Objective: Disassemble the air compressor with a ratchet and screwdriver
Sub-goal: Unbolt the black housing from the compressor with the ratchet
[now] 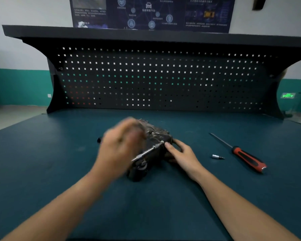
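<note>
The dark, grimy air compressor (156, 133) lies in the middle of the blue-green bench. A silver ratchet extension (147, 152) slants across its front, with the socket end at the upper right on the compressor. My left hand (120, 150) is blurred by motion over the compressor's left side and appears to grip the ratchet; a black handle end (99, 140) sticks out to its left. My right hand (181, 153) holds the compressor's right side, thumb next to the socket end. The red-and-black screwdriver (247, 158) lies to the right, untouched.
A small silver socket bit (217, 156) lies between my right hand and the screwdriver. A black pegboard back panel (163, 80) with a shelf on top rises behind the bench. The bench mat (146, 206) stretches towards me between my forearms.
</note>
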`<act>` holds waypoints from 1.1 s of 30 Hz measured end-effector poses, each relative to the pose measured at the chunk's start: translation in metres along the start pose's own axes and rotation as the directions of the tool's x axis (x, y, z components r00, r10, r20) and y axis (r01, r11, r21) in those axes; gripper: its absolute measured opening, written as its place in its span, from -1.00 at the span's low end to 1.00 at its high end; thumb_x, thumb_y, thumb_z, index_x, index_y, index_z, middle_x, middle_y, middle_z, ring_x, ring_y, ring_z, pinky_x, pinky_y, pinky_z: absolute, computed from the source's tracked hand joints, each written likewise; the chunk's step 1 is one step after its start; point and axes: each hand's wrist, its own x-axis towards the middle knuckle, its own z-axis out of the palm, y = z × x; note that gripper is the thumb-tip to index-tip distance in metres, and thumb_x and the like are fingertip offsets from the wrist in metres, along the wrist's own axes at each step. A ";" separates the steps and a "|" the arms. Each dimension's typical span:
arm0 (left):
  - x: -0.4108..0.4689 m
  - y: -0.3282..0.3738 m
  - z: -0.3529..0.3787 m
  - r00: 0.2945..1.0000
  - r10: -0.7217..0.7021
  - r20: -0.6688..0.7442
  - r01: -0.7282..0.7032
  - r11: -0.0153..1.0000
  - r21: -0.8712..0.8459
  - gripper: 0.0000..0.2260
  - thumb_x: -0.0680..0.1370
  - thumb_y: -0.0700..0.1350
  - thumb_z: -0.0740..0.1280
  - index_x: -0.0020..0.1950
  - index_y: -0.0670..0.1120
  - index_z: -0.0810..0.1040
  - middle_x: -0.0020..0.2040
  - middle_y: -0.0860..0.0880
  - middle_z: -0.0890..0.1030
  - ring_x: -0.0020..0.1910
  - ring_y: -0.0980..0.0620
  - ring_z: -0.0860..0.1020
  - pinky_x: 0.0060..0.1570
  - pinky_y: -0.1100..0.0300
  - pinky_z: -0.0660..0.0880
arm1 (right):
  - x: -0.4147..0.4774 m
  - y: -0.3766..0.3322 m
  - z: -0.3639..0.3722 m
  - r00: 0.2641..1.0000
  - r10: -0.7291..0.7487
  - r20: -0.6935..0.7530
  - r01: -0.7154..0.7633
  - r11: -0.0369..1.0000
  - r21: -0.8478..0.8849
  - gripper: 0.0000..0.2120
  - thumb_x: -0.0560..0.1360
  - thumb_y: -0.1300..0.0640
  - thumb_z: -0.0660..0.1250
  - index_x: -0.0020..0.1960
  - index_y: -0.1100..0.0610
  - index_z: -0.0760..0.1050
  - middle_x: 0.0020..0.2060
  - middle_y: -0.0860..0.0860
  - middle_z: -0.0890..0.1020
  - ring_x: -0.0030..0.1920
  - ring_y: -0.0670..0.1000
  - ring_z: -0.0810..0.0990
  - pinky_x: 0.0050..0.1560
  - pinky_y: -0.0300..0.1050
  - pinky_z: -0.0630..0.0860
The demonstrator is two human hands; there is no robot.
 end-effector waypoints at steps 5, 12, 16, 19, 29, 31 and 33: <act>0.004 -0.052 -0.032 0.353 -0.906 -0.235 0.202 0.319 -0.926 -0.60 0.62 0.17 0.04 -0.32 -0.05 0.21 -0.66 0.10 0.17 -0.72 0.18 0.13 -0.71 0.40 0.06 | -0.003 0.001 0.001 0.999 -0.040 0.017 0.041 0.994 -0.103 -0.73 0.49 0.03 0.33 0.18 -0.08 0.48 -0.08 -0.09 0.68 -0.07 -0.09 0.65 -0.03 -0.21 0.56; 0.014 -0.014 -0.011 0.818 -0.523 -0.241 0.328 0.767 -0.552 -0.66 0.59 0.11 0.12 -0.32 -0.02 0.34 -0.63 0.08 0.29 -0.67 0.22 0.23 -0.66 0.41 0.17 | -0.004 -0.001 0.003 0.994 -0.114 -0.001 0.103 0.906 -0.410 -0.59 0.53 -0.02 0.27 0.35 0.02 0.36 0.10 -0.13 0.53 0.17 -0.13 0.48 0.05 -0.37 0.32; -0.007 0.010 0.009 0.785 0.274 0.555 -0.363 0.930 0.053 -0.92 0.46 -0.12 0.28 -0.23 -0.05 0.45 -0.44 0.10 0.43 -0.40 0.34 0.40 -0.40 0.55 0.29 | -0.002 0.003 0.003 0.999 -0.035 0.036 0.047 0.909 -0.415 -0.52 0.51 -0.02 0.29 0.37 0.06 0.24 0.23 -0.04 0.49 0.25 -0.02 0.44 0.21 -0.20 0.34; -0.010 0.006 -0.001 0.670 0.333 0.664 -0.484 0.874 0.049 -0.84 0.49 -0.07 0.26 -0.22 -0.13 0.47 -0.41 0.01 0.45 -0.42 0.16 0.39 -0.42 0.41 0.26 | -0.002 0.004 0.005 0.997 -0.020 0.075 0.049 0.908 -0.417 -0.35 0.43 -0.06 0.37 0.40 0.05 0.16 0.19 -0.08 0.45 0.26 -0.05 0.43 0.30 -0.14 0.34; 0.003 -0.038 -0.040 0.462 -0.789 -0.405 0.310 0.571 -0.760 -0.59 0.61 0.20 0.01 -0.28 -0.06 0.27 -0.65 0.11 0.18 -0.70 0.18 0.12 -0.70 0.39 0.05 | -0.007 0.001 0.029 0.999 -0.028 0.030 0.040 0.836 -0.548 -0.03 0.19 -0.44 0.27 0.43 0.00 0.05 0.32 -0.03 0.43 0.31 0.03 0.40 0.17 -0.11 0.36; -0.001 -0.042 -0.040 0.422 -0.826 -0.373 0.308 0.518 -0.798 -0.59 0.62 0.19 0.00 -0.27 -0.06 0.25 -0.65 0.10 0.18 -0.70 0.18 0.12 -0.70 0.37 0.05 | -0.007 0.001 0.028 0.999 -0.033 0.026 0.042 0.839 -0.543 -0.09 0.25 -0.37 0.31 0.43 0.02 0.07 0.32 -0.02 0.43 0.31 0.03 0.40 0.14 -0.15 0.35; 0.002 -0.037 -0.033 0.573 -0.725 -0.382 0.339 0.634 -0.696 -0.60 0.62 0.16 0.00 -0.30 -0.06 0.27 -0.64 0.11 0.20 -0.69 0.17 0.13 -0.67 0.40 0.07 | -0.007 0.001 0.026 0.999 -0.043 0.025 0.050 0.853 -0.520 -0.16 0.29 -0.31 0.35 0.42 0.01 0.11 0.30 -0.04 0.45 0.30 0.01 0.41 0.12 -0.20 0.33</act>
